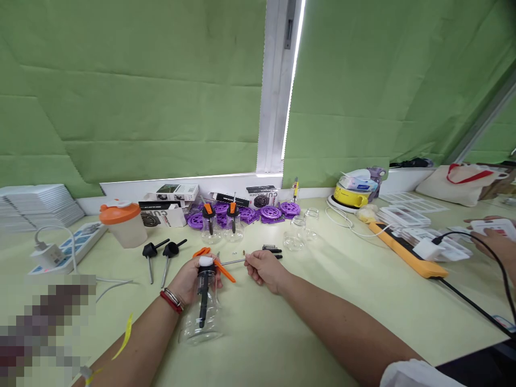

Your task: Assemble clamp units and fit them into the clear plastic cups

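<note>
My left hand (pixel 188 282) is wrapped round the neck of a clear bottle (pixel 201 322) with a black inner tube, a white top and orange lever parts. The bottle leans on the table with its base toward me. My right hand (pixel 268 270) pinches the free end of a thin metal rod (pixel 234 262), a small brass-coloured tip showing at its fingers. The rod's other end reaches the bottle's head, where my left fingers hide how it meets. Beyond my right hand lie a spring (pixel 270 247) and black tubes (pixel 276 256).
Two similar bottles (pixel 210 228) stand behind, before purple discs (pixel 271 213) and boxes (pixel 262 196). Black cone-shaped parts with rods (pixel 150 250) and an orange-lidded shaker (pixel 124 226) are left. Glass jars (pixel 296 236) and an orange power strip (pixel 411 255) lie right. Another person's hand (pixel 497 239) holds a white device.
</note>
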Action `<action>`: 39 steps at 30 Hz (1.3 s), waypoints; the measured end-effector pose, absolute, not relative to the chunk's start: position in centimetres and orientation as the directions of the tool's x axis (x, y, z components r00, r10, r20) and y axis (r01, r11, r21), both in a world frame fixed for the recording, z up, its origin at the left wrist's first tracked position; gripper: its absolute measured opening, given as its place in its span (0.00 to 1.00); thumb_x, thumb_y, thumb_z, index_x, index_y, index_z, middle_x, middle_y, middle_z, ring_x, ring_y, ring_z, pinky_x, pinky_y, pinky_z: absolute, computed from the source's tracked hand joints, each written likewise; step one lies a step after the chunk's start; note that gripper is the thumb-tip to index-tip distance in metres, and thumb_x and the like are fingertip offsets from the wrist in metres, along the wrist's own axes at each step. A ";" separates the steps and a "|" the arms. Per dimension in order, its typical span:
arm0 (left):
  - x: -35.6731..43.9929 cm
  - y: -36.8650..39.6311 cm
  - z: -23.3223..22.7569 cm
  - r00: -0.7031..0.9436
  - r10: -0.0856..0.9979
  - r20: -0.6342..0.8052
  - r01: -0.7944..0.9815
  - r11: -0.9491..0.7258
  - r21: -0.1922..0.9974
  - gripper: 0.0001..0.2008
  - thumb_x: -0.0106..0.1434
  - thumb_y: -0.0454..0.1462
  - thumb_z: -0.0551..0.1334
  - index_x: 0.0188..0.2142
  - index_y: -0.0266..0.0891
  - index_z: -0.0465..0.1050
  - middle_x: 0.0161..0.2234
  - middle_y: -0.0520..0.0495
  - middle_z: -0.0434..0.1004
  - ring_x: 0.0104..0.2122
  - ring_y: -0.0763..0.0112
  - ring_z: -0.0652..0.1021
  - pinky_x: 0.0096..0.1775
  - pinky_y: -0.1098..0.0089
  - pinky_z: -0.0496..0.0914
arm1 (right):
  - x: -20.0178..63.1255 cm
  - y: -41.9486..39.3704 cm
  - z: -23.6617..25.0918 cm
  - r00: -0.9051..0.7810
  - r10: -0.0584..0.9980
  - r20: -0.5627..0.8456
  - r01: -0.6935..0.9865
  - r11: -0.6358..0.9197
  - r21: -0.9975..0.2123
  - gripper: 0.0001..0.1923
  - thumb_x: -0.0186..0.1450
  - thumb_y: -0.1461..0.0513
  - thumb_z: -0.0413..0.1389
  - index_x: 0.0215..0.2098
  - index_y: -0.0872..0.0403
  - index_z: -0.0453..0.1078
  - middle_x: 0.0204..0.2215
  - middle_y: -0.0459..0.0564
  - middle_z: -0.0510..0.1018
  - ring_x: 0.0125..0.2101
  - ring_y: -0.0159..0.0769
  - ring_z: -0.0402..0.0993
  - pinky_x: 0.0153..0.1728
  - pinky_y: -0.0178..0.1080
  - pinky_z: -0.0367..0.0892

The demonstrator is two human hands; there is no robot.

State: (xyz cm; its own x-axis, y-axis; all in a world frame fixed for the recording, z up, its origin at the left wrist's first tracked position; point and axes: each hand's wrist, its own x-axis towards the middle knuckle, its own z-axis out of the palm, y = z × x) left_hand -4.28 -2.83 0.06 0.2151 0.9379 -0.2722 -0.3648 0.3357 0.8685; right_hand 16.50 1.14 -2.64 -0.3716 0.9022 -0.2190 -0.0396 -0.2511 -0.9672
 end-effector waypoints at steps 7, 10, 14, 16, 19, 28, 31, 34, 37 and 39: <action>-4.2 -3.0 0.3 0.213 0.931 -0.295 -0.347 0.354 0.868 0.06 0.53 0.37 0.58 0.30 0.37 0.68 0.18 0.46 0.73 0.18 0.64 0.75 0.25 0.65 0.69 | 16.6 1.4 -2.7 -0.390 0.890 -0.238 -0.052 -0.280 -0.959 0.16 0.58 0.52 0.58 0.26 0.57 0.65 0.16 0.43 0.69 0.12 0.23 0.59 0.10 0.28 0.49; -4.2 -2.9 0.3 0.210 0.927 -0.310 -0.336 0.367 0.868 0.06 0.52 0.38 0.59 0.30 0.38 0.68 0.18 0.45 0.74 0.18 0.63 0.75 0.24 0.66 0.69 | 16.6 1.4 -2.6 -0.382 0.899 -0.213 -0.061 -0.255 -0.965 0.14 0.56 0.54 0.61 0.27 0.56 0.66 0.17 0.42 0.70 0.12 0.22 0.58 0.10 0.28 0.49; -4.4 -2.8 0.1 0.202 0.929 -0.311 -0.356 0.365 0.860 0.06 0.52 0.37 0.60 0.30 0.37 0.68 0.18 0.45 0.74 0.19 0.64 0.75 0.25 0.66 0.69 | 16.6 1.3 -2.5 -0.393 0.893 -0.220 -0.067 -0.266 -0.962 0.16 0.56 0.51 0.60 0.27 0.57 0.66 0.17 0.42 0.70 0.12 0.23 0.60 0.10 0.29 0.50; -4.5 -2.8 0.1 0.202 0.926 -0.318 -0.345 0.371 0.862 0.07 0.52 0.38 0.60 0.31 0.37 0.68 0.18 0.45 0.74 0.19 0.63 0.75 0.25 0.65 0.69 | 16.5 1.3 -2.6 -0.381 0.892 -0.243 -0.031 -0.275 -0.961 0.18 0.57 0.49 0.57 0.25 0.57 0.65 0.16 0.43 0.70 0.11 0.23 0.58 0.10 0.29 0.49; -4.4 -3.0 0.3 0.198 0.924 -0.328 -0.332 0.378 0.864 0.08 0.51 0.39 0.60 0.30 0.37 0.68 0.18 0.45 0.74 0.18 0.62 0.75 0.24 0.66 0.68 | 16.4 1.2 -2.7 -0.363 0.915 -0.175 -0.071 -0.215 -0.974 0.16 0.54 0.52 0.61 0.26 0.56 0.65 0.17 0.42 0.70 0.13 0.23 0.60 0.12 0.29 0.52; -4.6 -3.0 0.9 0.206 0.951 -0.232 -0.322 0.290 0.901 0.07 0.53 0.38 0.59 0.30 0.35 0.69 0.20 0.44 0.74 0.19 0.61 0.76 0.20 0.68 0.66 | 16.5 0.6 -1.8 -0.346 0.938 0.027 -0.214 -0.051 -0.976 0.18 0.53 0.51 0.62 0.31 0.57 0.68 0.22 0.45 0.73 0.19 0.27 0.68 0.21 0.32 0.65; -4.5 -3.0 0.9 0.204 0.951 -0.234 -0.325 0.291 0.900 0.07 0.53 0.38 0.58 0.30 0.36 0.69 0.20 0.45 0.74 0.19 0.61 0.76 0.20 0.69 0.66 | 16.4 0.4 -1.9 -0.391 0.907 -0.159 -0.098 -0.213 -0.972 0.22 0.59 0.45 0.54 0.29 0.58 0.67 0.19 0.45 0.72 0.13 0.25 0.63 0.12 0.30 0.55; -4.3 -3.1 1.1 0.196 0.945 -0.261 -0.314 0.313 0.897 0.07 0.53 0.38 0.58 0.30 0.36 0.68 0.19 0.45 0.73 0.19 0.61 0.76 0.20 0.68 0.66 | 16.4 0.5 -2.2 -0.394 0.900 -0.185 -0.056 -0.224 -0.973 0.20 0.59 0.47 0.55 0.27 0.57 0.66 0.16 0.43 0.70 0.11 0.22 0.58 0.11 0.28 0.49; -4.1 -3.3 1.4 0.194 0.937 -0.290 -0.316 0.339 0.886 0.06 0.54 0.38 0.58 0.29 0.36 0.68 0.18 0.45 0.73 0.19 0.63 0.75 0.21 0.68 0.67 | 16.5 0.7 -2.4 -0.398 0.912 -0.098 -0.145 -0.168 -0.975 0.18 0.53 0.51 0.62 0.29 0.57 0.67 0.20 0.43 0.72 0.14 0.23 0.62 0.14 0.29 0.55; -4.0 -3.4 1.6 0.177 0.931 -0.318 -0.324 0.360 0.875 0.07 0.54 0.38 0.58 0.29 0.36 0.69 0.18 0.45 0.73 0.19 0.63 0.75 0.22 0.68 0.68 | 16.5 0.8 -2.5 -0.406 0.910 -0.082 -0.169 -0.163 -0.972 0.20 0.50 0.51 0.64 0.30 0.58 0.67 0.21 0.45 0.74 0.16 0.25 0.65 0.15 0.30 0.58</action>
State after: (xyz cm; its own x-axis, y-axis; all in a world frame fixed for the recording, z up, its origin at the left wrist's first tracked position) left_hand -3.99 -3.39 1.64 0.1773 0.9314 -0.3178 -0.3239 0.3601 0.8749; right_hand 16.48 0.84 -2.53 -0.4062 0.9101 -0.0819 -0.1689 -0.1629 -0.9721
